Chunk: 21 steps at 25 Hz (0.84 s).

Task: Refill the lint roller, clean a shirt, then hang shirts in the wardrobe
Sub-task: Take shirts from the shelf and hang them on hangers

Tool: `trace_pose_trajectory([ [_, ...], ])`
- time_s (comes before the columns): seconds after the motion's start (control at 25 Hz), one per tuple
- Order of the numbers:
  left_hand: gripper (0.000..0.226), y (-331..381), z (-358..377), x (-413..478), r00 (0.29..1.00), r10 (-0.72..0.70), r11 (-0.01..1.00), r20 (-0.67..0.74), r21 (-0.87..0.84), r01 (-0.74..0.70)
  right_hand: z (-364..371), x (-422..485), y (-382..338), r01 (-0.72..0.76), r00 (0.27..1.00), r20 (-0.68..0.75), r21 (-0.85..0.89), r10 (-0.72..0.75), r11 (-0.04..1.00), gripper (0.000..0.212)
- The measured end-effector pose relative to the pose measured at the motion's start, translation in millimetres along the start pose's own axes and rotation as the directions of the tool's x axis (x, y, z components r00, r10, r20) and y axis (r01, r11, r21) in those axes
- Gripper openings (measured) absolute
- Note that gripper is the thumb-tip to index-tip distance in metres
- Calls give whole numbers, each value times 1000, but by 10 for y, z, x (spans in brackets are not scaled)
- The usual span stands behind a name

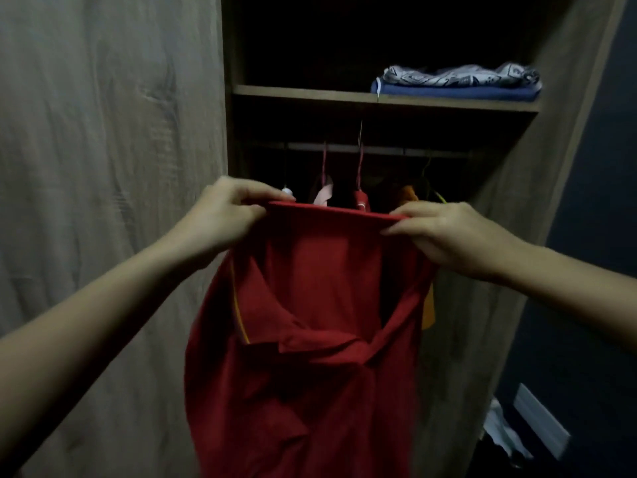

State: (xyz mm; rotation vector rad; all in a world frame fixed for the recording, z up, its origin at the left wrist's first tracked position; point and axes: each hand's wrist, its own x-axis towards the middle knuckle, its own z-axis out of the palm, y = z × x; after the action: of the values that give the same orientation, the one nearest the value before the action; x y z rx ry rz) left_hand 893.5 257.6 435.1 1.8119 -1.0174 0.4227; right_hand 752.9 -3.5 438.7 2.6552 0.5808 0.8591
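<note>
red shirt (303,374) hem cut off at bottom, hung clothes (358,198) mostly hidden in dark

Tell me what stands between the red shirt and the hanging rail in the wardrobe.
The wardrobe is open and nothing blocks its mouth. Both hands, left hand and right hand, hold the red shirt below the rail. Garments on hangers already crowd the rail behind it, and no hanger is visible in the shirt.

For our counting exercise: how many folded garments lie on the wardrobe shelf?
2, stacked at the shelf's right end: a blue garment underneath and a white patterned garment on top. More may be hidden in the dark recess behind.
</note>
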Motion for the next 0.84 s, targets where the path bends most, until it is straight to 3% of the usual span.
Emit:
trace_pose_trajectory([
  [0.04, 46, -6, 45, -3, 995, 93, 991, -38, 104, -89, 0, 34, -26, -49, 998, -40, -8, 48, 999, 29],
  [0.12, 47, -111, 148, -48, 965, 263, 938, 25, 230, -261, -43, 86, -41, -208, 972, -111, 13, 208, 978, 31],
  [0.24, 42, -537, 374, -242, 942, 266, 857, 204, 398, -328, -136, 8, 5, -357, 929, -111, -11, 353, 934, 35],
  [0.32, 49, -819, 451, -322, 921, 83, 720, 380, 617, -319, -154, -103, 9, -387, 922, -37, -36, 386, 921, 36],
  [0.36, 56, -869, 431, -319, 886, -46, 727, 461, 624, -286, -124, -178, 14, -392, 918, 44, -55, 394, 918, 36],
  [0.4, 60, -877, 407, -269, 844, -118, 781, 523, 573, -246, -72, -261, 17, -399, 902, 148, -69, 405, 914, 36],
  [0.48, 57, -747, 382, -104, 839, -135, 884, 527, 447, -138, 16, -437, 15, -441, 823, 368, -68, 433, 895, 35],
  [0.6, 61, -650, 519, 85, 860, -130, 906, 493, 412, -99, 151, -613, 85, -572, 738, 460, 39, 494, 819, 42],
  [0.68, 76, -613, 716, 93, 728, -149, 902, 669, 394, -177, 225, -662, 247, -680, 687, 464, 138, 559, 720, 50],
  [0.76, 81, -528, 905, 67, 567, -92, 938, 818, 263, -227, 307, -709, 446, -708, 632, 519, 84, 575, 702, 51],
  [0.84, 59, -412, 1133, 126, 533, 34, 963, 846, 114, -243, 381, -785, 644, -689, 595, 550, -26, 586, 724, 50],
])
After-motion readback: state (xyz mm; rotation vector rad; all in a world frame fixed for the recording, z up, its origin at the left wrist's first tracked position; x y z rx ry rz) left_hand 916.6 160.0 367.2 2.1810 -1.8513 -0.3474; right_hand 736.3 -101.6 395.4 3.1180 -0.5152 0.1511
